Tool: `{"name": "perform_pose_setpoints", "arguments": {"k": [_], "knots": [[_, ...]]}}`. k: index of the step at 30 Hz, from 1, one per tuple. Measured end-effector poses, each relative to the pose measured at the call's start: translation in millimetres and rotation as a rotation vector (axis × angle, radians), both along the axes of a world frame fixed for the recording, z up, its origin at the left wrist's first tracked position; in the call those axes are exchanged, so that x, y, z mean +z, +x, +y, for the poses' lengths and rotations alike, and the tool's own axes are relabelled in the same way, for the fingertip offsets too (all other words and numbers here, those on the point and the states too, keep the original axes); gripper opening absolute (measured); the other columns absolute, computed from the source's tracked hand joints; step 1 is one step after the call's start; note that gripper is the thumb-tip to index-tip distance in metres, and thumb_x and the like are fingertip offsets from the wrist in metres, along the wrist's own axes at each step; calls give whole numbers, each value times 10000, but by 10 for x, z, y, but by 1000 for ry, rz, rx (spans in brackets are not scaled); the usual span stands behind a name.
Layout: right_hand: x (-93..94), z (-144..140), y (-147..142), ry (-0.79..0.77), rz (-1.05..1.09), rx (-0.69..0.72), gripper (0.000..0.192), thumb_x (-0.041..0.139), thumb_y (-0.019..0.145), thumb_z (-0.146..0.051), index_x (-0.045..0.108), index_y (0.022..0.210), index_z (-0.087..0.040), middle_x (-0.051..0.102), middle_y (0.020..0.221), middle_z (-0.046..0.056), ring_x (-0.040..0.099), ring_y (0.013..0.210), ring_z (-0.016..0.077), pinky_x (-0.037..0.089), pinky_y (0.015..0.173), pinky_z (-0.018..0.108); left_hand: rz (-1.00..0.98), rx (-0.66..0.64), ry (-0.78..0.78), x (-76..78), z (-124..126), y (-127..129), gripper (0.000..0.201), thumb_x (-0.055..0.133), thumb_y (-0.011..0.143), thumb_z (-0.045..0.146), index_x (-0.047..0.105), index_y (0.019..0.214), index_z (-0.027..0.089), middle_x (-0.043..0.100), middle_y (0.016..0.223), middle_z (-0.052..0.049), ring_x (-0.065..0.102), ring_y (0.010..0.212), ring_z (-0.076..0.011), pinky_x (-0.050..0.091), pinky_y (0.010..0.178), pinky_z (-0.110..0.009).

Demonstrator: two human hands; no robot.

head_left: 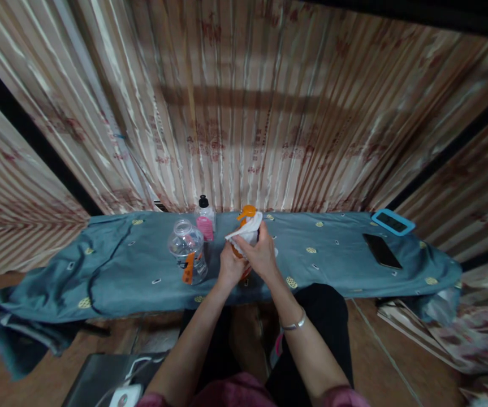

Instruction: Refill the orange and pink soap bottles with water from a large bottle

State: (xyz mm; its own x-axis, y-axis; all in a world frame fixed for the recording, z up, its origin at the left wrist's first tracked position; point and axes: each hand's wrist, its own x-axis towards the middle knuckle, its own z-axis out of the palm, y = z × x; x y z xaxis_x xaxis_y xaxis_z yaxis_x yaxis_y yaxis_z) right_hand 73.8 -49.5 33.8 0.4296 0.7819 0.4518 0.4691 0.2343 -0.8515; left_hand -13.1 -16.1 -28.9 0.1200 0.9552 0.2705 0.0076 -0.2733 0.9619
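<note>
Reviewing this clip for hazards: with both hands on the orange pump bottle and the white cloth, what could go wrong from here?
1. The right hand presses a white cloth on the orange pump bottle, gripped low by the left hand; pressing the pump might squirt liquid.
2. The clear jar and small pink bottle stand close by; an elbow or wrist swing could topple them.
3. The blue cloth cover looks loose and could slide.

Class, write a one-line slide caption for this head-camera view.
Both hands, left hand and right hand, wipe an orange pump bottle with a white cloth.
</note>
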Motion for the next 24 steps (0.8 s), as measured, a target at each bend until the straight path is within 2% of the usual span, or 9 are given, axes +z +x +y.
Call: {"name": "perform_pose_setpoints", "arguments": {"k": [3,6,11,13,16,19,24], "knots": [[98,109,-43,-25,-65,-29,311,746,844,-393,641,1041,-176,691,959,30,664,932,218,519,899,448,12,5,-19,-8,0,-4,551,754,562,161,569,1081,182,760,951,-43,729,864,-255,582,786,-355],[202,190,-16,-68,-113,-18,223,707,893,-395,648,903,-180,659,795,-18,649,772,171,530,793,381,22,17,-30,7,-7,-4,563,764,560,147,556,1081,195,762,944,-36,729,852,-247,581,771,-343],[272,286,33,-183,-113,20,338,714,906,-330,568,640,-180,512,553,-92,533,522,99,463,566,259,23,-11,-16,21,-20,-13,588,783,553,147,544,1086,208,757,975,-32,728,870,-243,575,805,-343],[261,294,5,-219,-100,-17,305,750,872,-307,577,657,-177,512,560,-95,525,521,95,457,556,253,27,-10,-27,14,-20,-20,579,784,550,150,543,1072,212,752,962,-25,727,855,-237,571,784,-329],[232,268,-61,-221,-96,-97,192,794,814,-275,633,788,-175,591,679,-65,583,633,122,502,651,298,43,14,-37,1,-21,-20,557,786,545,158,544,1044,221,742,907,-5,721,818,-233,562,737,-313],[201,230,-99,-214,-90,-130,174,791,799,-259,654,870,-178,649,774,-33,628,726,151,523,724,338,53,15,-31,-4,-27,-13,547,784,554,184,551,1048,215,740,900,-14,721,823,-244,558,734,-321],[109,189,-101,-213,-59,-166,199,777,806,-288,655,921,-182,651,799,-21,639,763,169,531,751,363,51,13,-9,-13,-33,-18,568,776,579,203,553,1101,200,755,994,-62,728,893,-264,573,796,-351]]}}
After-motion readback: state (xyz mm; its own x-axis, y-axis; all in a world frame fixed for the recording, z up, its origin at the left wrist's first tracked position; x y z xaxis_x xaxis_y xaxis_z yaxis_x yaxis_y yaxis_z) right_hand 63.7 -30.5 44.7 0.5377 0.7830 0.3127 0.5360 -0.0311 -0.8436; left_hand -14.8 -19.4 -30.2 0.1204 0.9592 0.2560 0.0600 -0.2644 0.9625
